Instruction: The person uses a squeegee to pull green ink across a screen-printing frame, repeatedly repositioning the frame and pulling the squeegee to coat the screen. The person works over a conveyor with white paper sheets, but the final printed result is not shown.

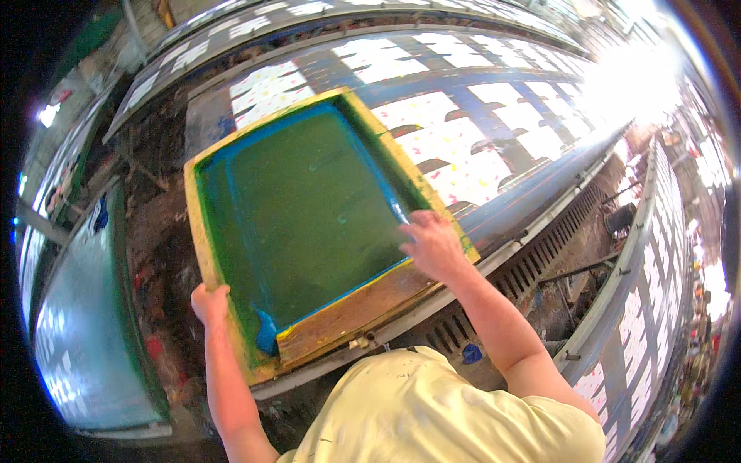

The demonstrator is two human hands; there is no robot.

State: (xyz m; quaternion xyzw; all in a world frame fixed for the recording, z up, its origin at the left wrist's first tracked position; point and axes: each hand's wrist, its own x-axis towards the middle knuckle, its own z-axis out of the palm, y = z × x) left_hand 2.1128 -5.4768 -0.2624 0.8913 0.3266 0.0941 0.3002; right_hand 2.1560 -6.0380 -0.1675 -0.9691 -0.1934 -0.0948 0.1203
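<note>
My left hand (210,302) clamped the yellow screen frame (202,255) at its near corner, right hand (432,245) spread flat on the far rail, and I feared it sliding off-register over the printed fabric (455,154) beyond.

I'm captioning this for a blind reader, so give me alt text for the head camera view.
A person holds a wooden-framed printing screen with green mesh over a long table of white printed cloth pieces, left hand gripping the frame's near left edge and right hand resting on its right side. More long tables run alongside.
</note>
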